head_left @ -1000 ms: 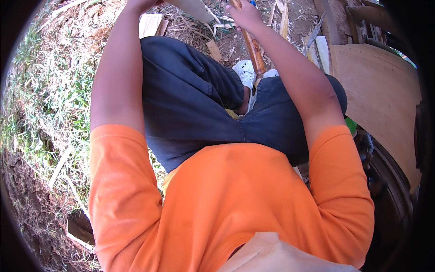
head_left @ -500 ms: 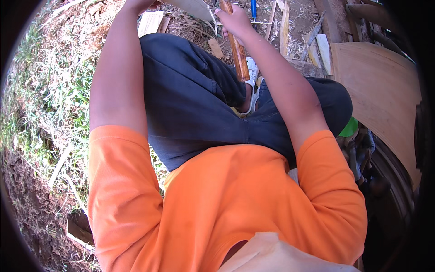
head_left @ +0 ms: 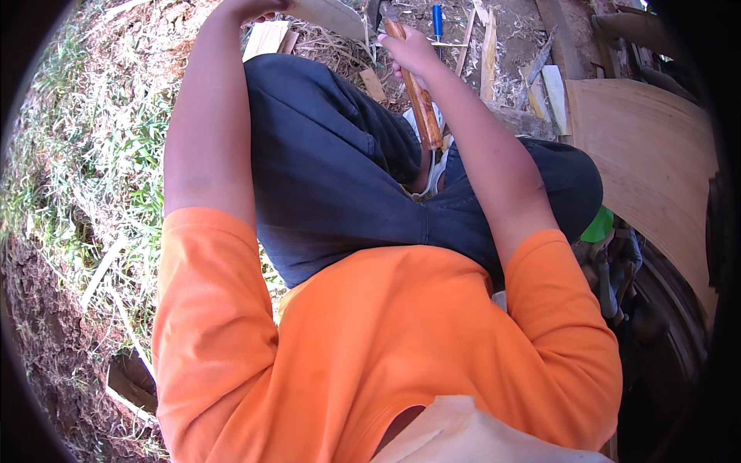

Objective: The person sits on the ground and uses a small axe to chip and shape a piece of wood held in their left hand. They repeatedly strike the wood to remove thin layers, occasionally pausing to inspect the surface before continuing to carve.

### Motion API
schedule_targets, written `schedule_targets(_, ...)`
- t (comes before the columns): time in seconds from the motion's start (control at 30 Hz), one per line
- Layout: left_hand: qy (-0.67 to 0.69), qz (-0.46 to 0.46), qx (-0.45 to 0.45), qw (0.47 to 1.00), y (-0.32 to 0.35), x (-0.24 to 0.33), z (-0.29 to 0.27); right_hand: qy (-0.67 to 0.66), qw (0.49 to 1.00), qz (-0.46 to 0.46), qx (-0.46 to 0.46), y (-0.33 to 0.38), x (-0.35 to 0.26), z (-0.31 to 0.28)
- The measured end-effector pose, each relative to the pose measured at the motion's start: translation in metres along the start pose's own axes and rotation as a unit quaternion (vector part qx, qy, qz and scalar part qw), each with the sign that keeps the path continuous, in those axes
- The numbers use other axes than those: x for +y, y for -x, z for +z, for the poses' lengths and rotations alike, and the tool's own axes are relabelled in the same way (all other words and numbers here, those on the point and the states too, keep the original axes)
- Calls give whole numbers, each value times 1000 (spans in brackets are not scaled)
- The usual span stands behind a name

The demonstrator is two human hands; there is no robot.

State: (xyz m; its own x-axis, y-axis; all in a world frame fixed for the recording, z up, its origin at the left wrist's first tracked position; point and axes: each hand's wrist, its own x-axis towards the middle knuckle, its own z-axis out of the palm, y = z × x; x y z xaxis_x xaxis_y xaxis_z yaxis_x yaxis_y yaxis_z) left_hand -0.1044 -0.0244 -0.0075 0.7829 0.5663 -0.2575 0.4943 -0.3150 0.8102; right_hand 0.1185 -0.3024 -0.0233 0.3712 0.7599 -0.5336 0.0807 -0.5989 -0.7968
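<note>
Apparently partway along, with pale wood shavings [head_left: 513, 60] already strewn over brown earth ground [head_left: 515, 23]; cannot tell the amount left. Holding a glossy brown wooden tool handle [head_left: 424, 116] in the closed fingers of the right hand [head_left: 412, 54]. Cannot tell the grip of the left hand [head_left: 255, 6], mostly cut off beside a pale flat wooden piece [head_left: 332, 15]. Outdoors, with green grass [head_left: 116, 162] leftward and a whitish wood strip [head_left: 555, 99] by the left edge of a large tan wooden panel [head_left: 648, 154].

Sunlit grass [head_left: 100, 177] lies L w/ dirt [head_left: 42, 332] below, lg wood panel [head_left: 648, 147] at R.
</note>
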Motion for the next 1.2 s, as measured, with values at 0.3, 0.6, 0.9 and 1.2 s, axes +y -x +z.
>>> schedule_targets(0.3, -370, -22, 48, 928, 5, 35, 8, 98, 922, -281, 248, -5, -39, 27)
schedule_targets(0.6, -389, 9, 55, 919, -10, -1, 12, -72, 994, -83, 27, 18, -42, 12)
schedule_targets(0.9, -423, -2, 50, 905, -13, 14, 14, 92, 973, -149, 149, 5, -20, 28)
schedule_targets(1.2, -368, -70, 28, 927, 0, 25, 9, -52, 990, -99, 82, 13, -60, 12)
